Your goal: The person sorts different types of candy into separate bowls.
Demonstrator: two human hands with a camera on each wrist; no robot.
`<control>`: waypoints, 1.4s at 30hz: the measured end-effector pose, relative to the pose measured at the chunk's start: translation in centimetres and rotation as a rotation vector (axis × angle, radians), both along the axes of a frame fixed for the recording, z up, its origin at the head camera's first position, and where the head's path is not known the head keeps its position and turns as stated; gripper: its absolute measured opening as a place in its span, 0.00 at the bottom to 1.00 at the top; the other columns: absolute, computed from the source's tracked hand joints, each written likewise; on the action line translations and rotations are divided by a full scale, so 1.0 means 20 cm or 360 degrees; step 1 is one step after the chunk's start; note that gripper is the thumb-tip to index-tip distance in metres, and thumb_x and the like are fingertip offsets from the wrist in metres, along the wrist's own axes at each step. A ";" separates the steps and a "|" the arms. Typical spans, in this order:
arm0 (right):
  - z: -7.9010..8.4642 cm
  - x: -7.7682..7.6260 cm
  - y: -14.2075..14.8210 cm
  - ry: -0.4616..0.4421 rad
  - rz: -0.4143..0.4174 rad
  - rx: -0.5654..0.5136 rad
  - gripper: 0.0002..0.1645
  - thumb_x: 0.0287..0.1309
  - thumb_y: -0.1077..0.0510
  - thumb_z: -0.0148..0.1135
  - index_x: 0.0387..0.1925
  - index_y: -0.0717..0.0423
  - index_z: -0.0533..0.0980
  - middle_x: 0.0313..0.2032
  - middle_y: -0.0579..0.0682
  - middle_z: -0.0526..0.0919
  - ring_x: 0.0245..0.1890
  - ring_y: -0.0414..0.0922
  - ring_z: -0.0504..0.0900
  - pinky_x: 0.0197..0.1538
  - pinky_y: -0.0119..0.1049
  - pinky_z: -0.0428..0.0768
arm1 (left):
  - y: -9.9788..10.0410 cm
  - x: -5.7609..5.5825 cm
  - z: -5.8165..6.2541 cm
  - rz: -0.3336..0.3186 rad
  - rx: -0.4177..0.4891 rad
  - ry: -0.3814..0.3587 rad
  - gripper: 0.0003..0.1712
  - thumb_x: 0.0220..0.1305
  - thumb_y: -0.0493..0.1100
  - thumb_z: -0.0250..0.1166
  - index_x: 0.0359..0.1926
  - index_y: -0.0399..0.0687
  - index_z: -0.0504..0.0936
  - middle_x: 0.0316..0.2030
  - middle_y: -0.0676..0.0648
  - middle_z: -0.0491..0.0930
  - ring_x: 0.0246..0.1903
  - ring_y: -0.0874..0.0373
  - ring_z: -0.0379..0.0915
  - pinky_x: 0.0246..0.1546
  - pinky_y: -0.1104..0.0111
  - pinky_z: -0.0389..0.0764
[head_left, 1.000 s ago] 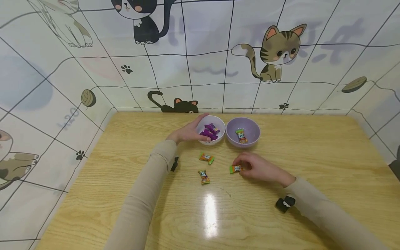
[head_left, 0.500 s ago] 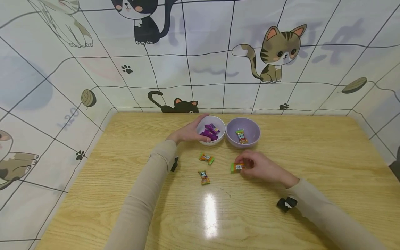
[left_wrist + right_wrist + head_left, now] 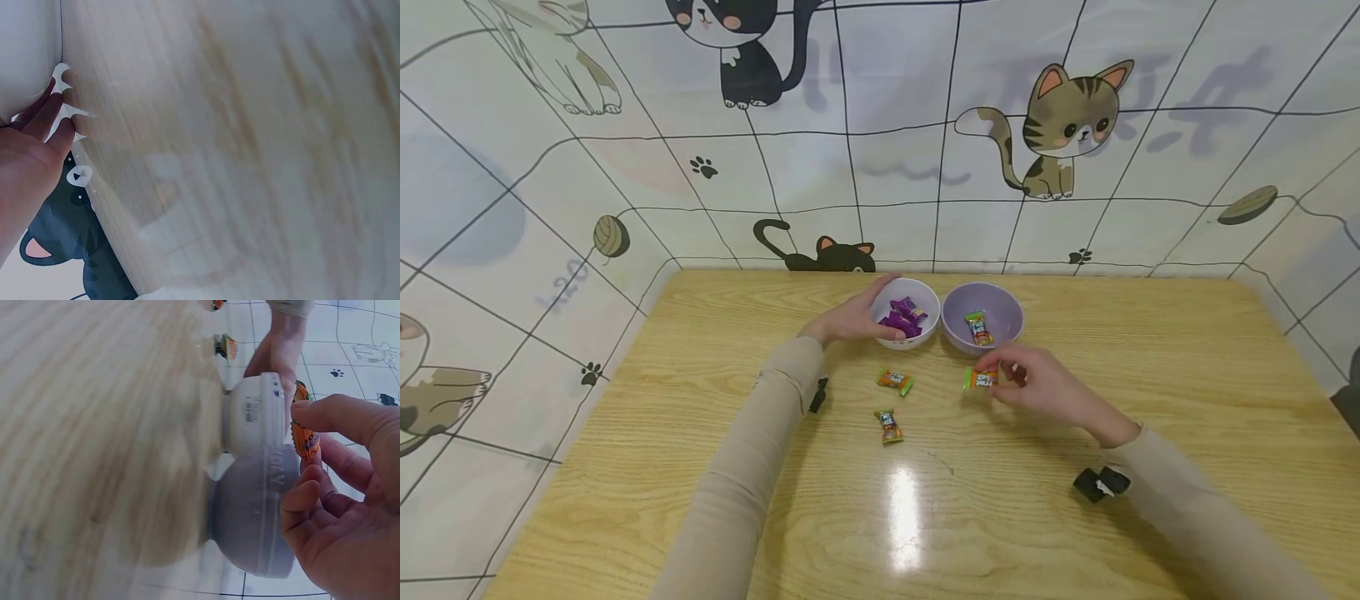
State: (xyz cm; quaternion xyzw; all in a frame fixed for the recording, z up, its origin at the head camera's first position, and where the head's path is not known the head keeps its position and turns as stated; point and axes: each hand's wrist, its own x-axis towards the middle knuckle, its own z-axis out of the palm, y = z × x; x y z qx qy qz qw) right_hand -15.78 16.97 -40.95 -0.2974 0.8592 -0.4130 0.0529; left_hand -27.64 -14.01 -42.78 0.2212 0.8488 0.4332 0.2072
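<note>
My left hand [image 3: 853, 321] grips the white bowl [image 3: 930, 310] at its left side, thumb over the front rim and fingers around the back. Several purple-wrapped candies [image 3: 905, 318] lie inside it. Between thumb and fingertips, my right hand [image 3: 1048, 387] pinches an orange-and-green wrapped candy [image 3: 981, 379], just in front of the purple bowl [image 3: 1006, 307]. The right wrist view shows this candy [image 3: 306, 428] held at rim height beside the bowls. One similar candy [image 3: 978, 328] rests in the purple bowl. Two more, an upper candy [image 3: 896, 382] and a lower candy [image 3: 888, 426], lie on the table.
Both bowls stand side by side near the back edge of the wooden table [image 3: 1150, 358]. Behind it rises a white cat-print backdrop [image 3: 895, 167], which also runs along the left and right sides. A small dark object [image 3: 1348, 404] shows at the far right edge.
My right hand has lifted its candy off the table and carried it away from me and slightly right, up to the purple bowl's front. The left hand stays on the white bowl.
</note>
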 end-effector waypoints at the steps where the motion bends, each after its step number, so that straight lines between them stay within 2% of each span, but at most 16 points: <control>1: 0.01 0.00 0.00 0.0012 -0.0006 -0.0013 0.17 0.47 0.72 0.69 0.39 0.55 0.81 0.31 0.43 0.76 0.28 0.46 0.71 0.27 0.30 0.70 | 0.00 0.00 0.00 0.0001 -0.0010 0.0006 0.61 0.52 0.47 0.75 0.76 0.58 0.43 0.66 0.42 0.60 0.63 0.49 0.58 0.65 0.55 0.57; 7: 0.04 -0.01 0.02 0.0068 -0.0057 -0.0074 0.17 0.48 0.72 0.70 0.39 0.54 0.81 0.33 0.44 0.77 0.29 0.45 0.70 0.27 0.31 0.70 | 0.00 -0.01 -0.01 0.0008 -0.0046 0.0028 0.61 0.52 0.48 0.75 0.76 0.59 0.43 0.66 0.42 0.60 0.63 0.49 0.58 0.64 0.54 0.58; 14: 0.08 -0.05 0.04 0.0078 -0.0096 -0.0088 0.16 0.50 0.71 0.70 0.42 0.56 0.81 0.30 0.47 0.75 0.29 0.46 0.70 0.28 0.32 0.70 | -0.01 0.00 -0.01 0.0003 -0.0027 0.0018 0.61 0.51 0.48 0.75 0.76 0.59 0.43 0.66 0.42 0.60 0.63 0.49 0.58 0.64 0.55 0.58; 21: 0.09 -0.11 0.05 0.0054 -0.0169 -0.0148 0.14 0.53 0.69 0.68 0.43 0.58 0.81 0.35 0.49 0.81 0.31 0.44 0.72 0.31 0.31 0.73 | -0.01 0.00 -0.01 0.0003 -0.0038 0.0027 0.61 0.51 0.48 0.75 0.76 0.59 0.42 0.66 0.41 0.60 0.63 0.48 0.59 0.64 0.54 0.59; 32: 0.10 -0.18 0.01 -0.0057 -0.0342 -0.0188 0.16 0.55 0.66 0.68 0.47 0.63 0.79 0.35 0.55 0.78 0.33 0.45 0.71 0.33 0.32 0.74 | 0.00 0.00 0.00 -0.0003 -0.0026 0.0028 0.61 0.52 0.47 0.75 0.76 0.58 0.43 0.65 0.41 0.61 0.62 0.49 0.59 0.63 0.55 0.59; 37: 0.08 -0.17 0.02 -0.0066 -0.0374 -0.0219 0.17 0.56 0.65 0.68 0.48 0.64 0.79 0.37 0.56 0.78 0.34 0.44 0.72 0.34 0.30 0.75 | 0.00 0.00 0.00 -0.0007 -0.0024 0.0026 0.60 0.52 0.47 0.75 0.76 0.59 0.43 0.66 0.41 0.60 0.63 0.49 0.58 0.64 0.55 0.59; 42: 0.07 -0.13 0.02 -0.0055 -0.0370 -0.0285 0.15 0.57 0.67 0.66 0.47 0.65 0.78 0.36 0.55 0.78 0.33 0.42 0.73 0.33 0.30 0.75 | -0.01 0.00 0.00 0.0001 -0.0028 0.0030 0.61 0.52 0.47 0.75 0.76 0.59 0.43 0.65 0.41 0.61 0.62 0.49 0.59 0.64 0.55 0.59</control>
